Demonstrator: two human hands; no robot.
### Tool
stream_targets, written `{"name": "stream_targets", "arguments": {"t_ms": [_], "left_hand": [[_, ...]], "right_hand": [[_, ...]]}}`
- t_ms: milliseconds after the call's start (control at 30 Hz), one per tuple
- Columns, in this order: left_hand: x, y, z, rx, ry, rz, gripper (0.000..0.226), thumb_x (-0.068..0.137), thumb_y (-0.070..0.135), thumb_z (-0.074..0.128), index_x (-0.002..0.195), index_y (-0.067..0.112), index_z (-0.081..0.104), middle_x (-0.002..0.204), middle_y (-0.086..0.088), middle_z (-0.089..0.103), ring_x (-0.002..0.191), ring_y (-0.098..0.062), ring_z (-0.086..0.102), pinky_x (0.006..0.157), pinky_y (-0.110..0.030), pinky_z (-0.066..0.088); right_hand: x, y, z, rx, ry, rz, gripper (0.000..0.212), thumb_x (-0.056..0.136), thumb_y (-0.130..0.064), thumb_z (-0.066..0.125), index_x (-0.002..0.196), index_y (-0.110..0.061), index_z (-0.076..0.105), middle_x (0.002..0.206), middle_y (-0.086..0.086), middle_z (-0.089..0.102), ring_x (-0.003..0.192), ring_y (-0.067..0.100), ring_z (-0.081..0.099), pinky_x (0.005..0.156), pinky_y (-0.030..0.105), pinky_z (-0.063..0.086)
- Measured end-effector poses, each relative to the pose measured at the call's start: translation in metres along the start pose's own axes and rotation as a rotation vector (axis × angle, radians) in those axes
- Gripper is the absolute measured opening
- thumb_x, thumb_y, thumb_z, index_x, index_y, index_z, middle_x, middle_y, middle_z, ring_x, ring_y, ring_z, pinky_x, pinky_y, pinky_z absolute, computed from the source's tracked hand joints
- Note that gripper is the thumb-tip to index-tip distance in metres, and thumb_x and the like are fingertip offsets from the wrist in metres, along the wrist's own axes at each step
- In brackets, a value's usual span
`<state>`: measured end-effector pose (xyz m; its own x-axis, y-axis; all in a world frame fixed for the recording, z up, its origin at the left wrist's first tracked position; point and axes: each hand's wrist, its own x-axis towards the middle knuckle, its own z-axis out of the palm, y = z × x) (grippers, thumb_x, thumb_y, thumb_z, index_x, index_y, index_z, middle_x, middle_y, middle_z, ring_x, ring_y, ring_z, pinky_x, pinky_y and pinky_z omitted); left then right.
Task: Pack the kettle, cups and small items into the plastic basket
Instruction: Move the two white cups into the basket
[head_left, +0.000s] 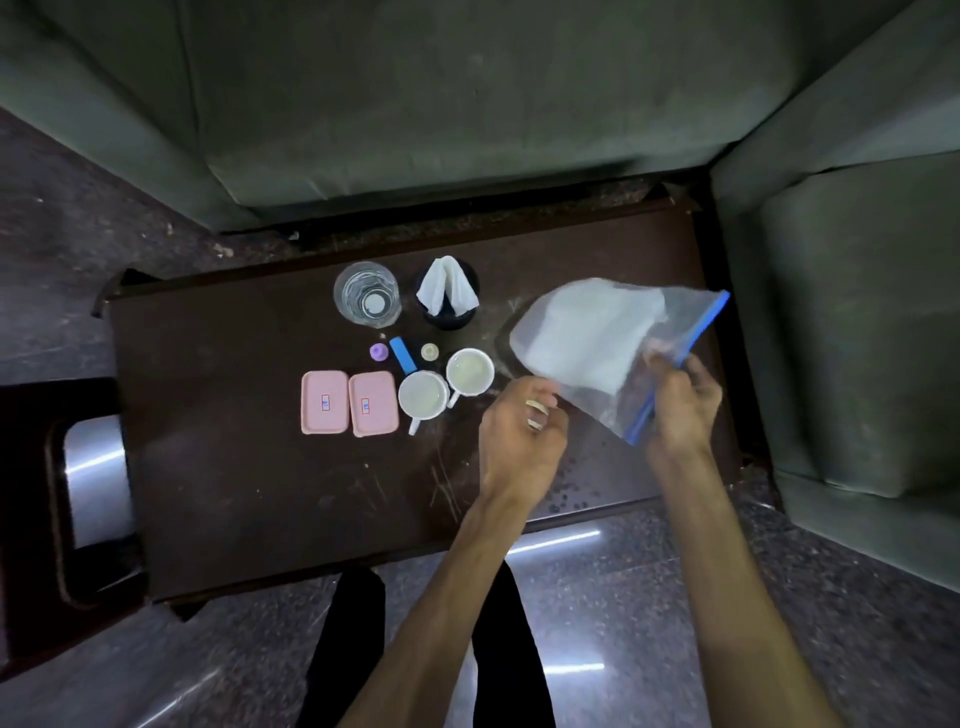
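The right hand (680, 400) pinches the blue zip edge of a clear plastic bag (597, 343) holding something white, lifted over the table's (234, 493) right end. The left hand (519, 441) hovers just beside the bag's lower corner with fingers curled; whether it grips the plastic cannot be told. Left of it stand two white cups (447, 387) side by side near the table's middle. Farther left lie two pink boxes (349, 402). A glass (367, 294) and a dark tissue holder (448, 296) stand toward the far edge. The near-left part of the surface is bare.
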<state>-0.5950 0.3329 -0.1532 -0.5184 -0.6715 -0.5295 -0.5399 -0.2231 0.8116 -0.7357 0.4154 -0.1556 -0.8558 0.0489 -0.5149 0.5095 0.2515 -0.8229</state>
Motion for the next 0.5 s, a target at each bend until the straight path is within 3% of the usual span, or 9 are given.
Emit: {"name": "stream_targets", "arguments": {"t_ms": [67,133,200,267,333,400,500], "left_hand": [[0.003,-0.005,-0.002,0.018,0.016,-0.014,0.034,0.074,0.028,0.059,0.104,0.022,0.073,0.09,0.011,0.072,0.074,-0.007,0.065,0.079,-0.037,0.061],[0.003,-0.013,-0.007,0.056,0.027,-0.025,0.037,0.071,0.035,0.056,0.102,0.023,0.073,0.09,0.013,0.073,0.07,-0.004,0.063,0.078,-0.034,0.06],[0.002,-0.025,-0.015,0.113,0.036,-0.053,0.036,0.072,0.036,0.055,0.101,0.025,0.073,0.091,0.013,0.074,0.067,0.0,0.061,0.077,-0.033,0.06],[0.0,-0.039,-0.025,0.154,0.051,-0.086,0.031,0.075,0.029,0.058,0.102,0.025,0.073,0.093,0.011,0.075,0.069,-0.001,0.063,0.08,-0.035,0.06],[-0.002,-0.052,-0.035,0.176,0.086,-0.109,0.025,0.081,0.02,0.064,0.103,0.022,0.074,0.094,0.007,0.076,0.074,-0.01,0.067,0.081,-0.038,0.06],[-0.002,-0.064,-0.046,0.212,0.16,-0.142,0.023,0.082,0.011,0.066,0.101,0.02,0.074,0.091,0.004,0.076,0.076,-0.019,0.07,0.08,-0.04,0.06],[0.002,-0.076,-0.064,0.324,0.274,-0.128,0.024,0.08,0.009,0.068,0.101,0.021,0.073,0.083,0.005,0.072,0.075,-0.024,0.069,0.076,-0.04,0.059]], "right_hand": [[0.006,0.02,0.009,0.005,0.069,0.098,0.013,0.093,0.0,0.067,0.089,-0.011,0.072,0.063,-0.012,0.068,0.052,-0.005,0.062,0.054,0.016,0.052],[0.007,0.047,0.014,-0.037,0.102,0.284,0.01,0.095,-0.001,0.066,0.086,-0.004,0.066,0.063,-0.003,0.067,0.049,0.003,0.061,0.05,0.022,0.052],[0.006,0.073,0.015,-0.145,0.109,0.465,0.009,0.094,-0.011,0.067,0.093,-0.001,0.068,0.078,0.01,0.069,0.063,0.017,0.066,0.063,0.034,0.059],[0.002,0.087,0.014,-0.444,0.162,0.487,0.027,0.091,-0.022,0.069,0.107,-0.001,0.075,0.098,0.017,0.075,0.086,0.032,0.073,0.082,0.042,0.061],[-0.009,0.084,0.017,-0.683,0.256,0.381,0.032,0.091,-0.027,0.067,0.111,-0.003,0.077,0.112,0.019,0.076,0.105,0.039,0.073,0.086,0.04,0.055],[-0.024,0.075,0.029,-0.718,0.237,0.203,0.024,0.091,-0.026,0.068,0.105,-0.01,0.08,0.108,0.017,0.077,0.106,0.04,0.072,0.082,0.034,0.051],[-0.043,0.07,0.049,-0.767,-0.079,-0.221,0.011,0.089,-0.019,0.071,0.094,-0.019,0.08,0.088,0.006,0.08,0.086,0.028,0.076,0.072,0.024,0.046]]}}
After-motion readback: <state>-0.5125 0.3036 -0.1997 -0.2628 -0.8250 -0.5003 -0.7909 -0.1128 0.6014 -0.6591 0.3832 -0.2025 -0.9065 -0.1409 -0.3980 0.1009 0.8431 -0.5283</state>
